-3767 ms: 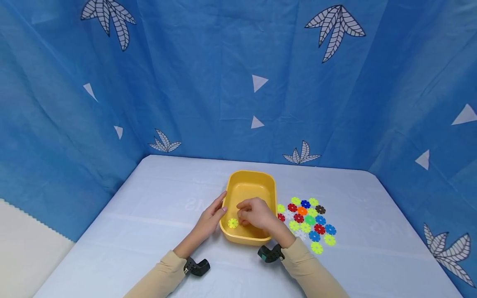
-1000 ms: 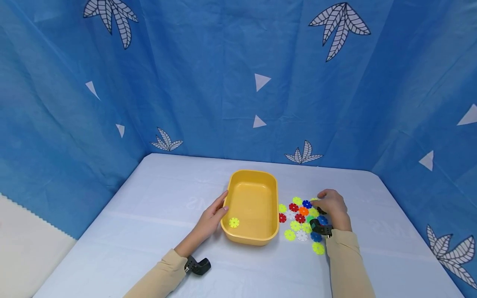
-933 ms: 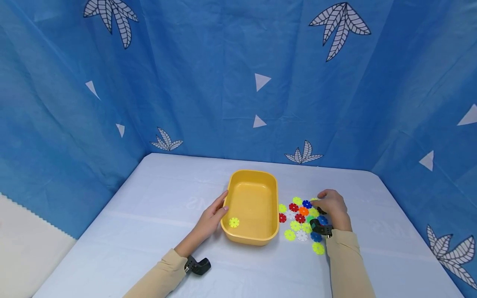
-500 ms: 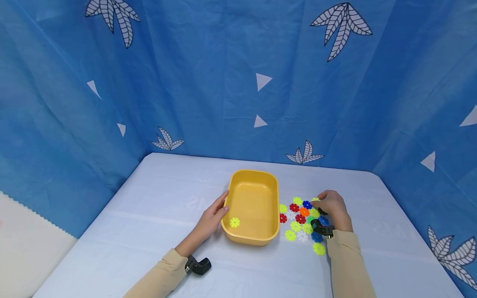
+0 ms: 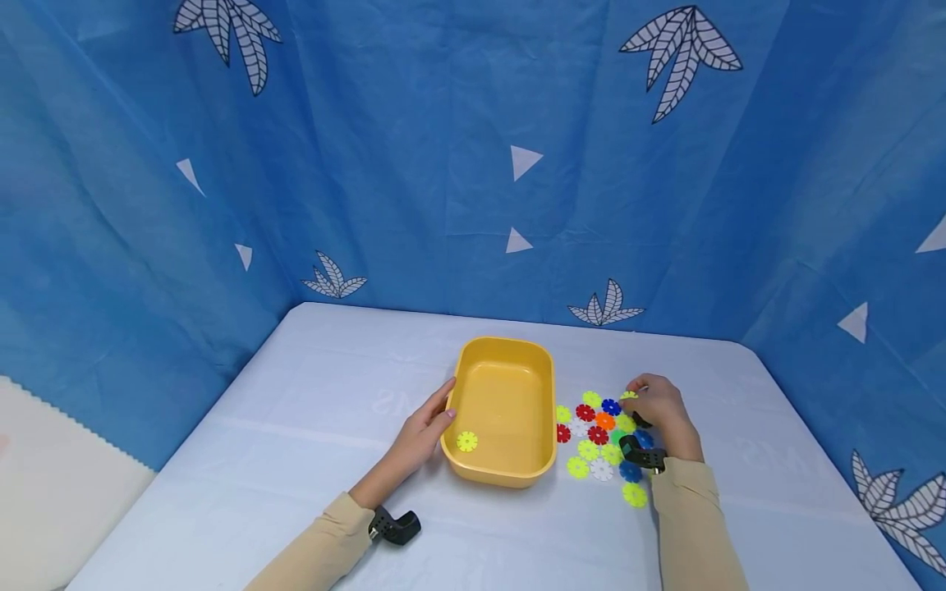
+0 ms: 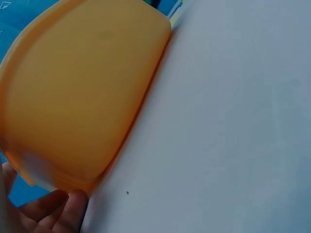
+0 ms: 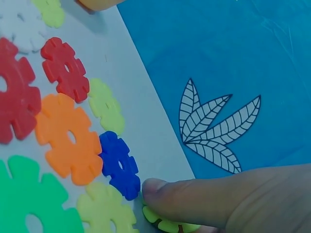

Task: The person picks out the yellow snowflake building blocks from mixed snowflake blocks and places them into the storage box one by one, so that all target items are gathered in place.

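Observation:
My left hand grips the left side of a yellow plastic basin, thumb at the rim and fingers along the outer wall. In the left wrist view, curled fingertips lie against the basin's outside. One yellow-green snowflake disc lies inside at the near left corner. On the far right of the loose discs, my right hand pinches another yellow-green snowflake disc. The right wrist view shows the thumb on that disc, beside a dark blue disc.
Several snowflake discs lie flat right of the basin, among them a red disc, an orange disc and a white disc. A white cloth covers the table. A blue patterned curtain surrounds its back and sides.
My right hand has moved from inside the basin to the discs on the right. In the last half second its fingers have drawn up a yellow-green disc. The left hand stays on the basin.

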### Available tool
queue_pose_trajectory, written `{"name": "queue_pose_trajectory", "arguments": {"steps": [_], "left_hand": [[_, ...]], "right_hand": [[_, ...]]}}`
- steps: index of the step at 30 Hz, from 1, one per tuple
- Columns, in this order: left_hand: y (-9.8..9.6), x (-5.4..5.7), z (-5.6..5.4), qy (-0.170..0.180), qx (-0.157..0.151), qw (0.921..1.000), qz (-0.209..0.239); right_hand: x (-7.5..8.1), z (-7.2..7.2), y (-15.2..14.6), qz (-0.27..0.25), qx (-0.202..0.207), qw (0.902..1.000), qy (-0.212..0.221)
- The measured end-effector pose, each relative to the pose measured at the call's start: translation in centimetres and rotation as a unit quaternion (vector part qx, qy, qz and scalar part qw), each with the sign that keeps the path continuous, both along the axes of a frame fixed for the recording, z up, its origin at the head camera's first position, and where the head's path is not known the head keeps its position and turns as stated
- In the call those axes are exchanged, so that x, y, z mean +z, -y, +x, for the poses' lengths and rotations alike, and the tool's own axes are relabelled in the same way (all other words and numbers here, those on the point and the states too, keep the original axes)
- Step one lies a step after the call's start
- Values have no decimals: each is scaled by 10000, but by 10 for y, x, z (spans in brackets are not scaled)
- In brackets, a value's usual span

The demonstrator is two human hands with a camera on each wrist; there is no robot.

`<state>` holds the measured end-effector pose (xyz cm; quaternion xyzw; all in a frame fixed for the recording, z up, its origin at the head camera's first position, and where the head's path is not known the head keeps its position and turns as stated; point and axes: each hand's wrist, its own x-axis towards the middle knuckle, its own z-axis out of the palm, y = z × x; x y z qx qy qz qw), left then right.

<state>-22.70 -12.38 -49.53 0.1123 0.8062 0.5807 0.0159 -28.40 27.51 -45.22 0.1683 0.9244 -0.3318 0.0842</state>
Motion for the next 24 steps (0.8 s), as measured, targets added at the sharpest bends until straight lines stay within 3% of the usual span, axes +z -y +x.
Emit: {"name": "queue_pose_trajectory", "arguments": {"steps": [15,24], "left_hand": [[-1,-1,-1,-7,-10,9999,100],[0,-1,-1,-7,-16,9999,140]], "right_hand": [[3,-3,-2,-168,-8,9998,-136],[12,-4,-1,-861,-185,9960,-171]]}}
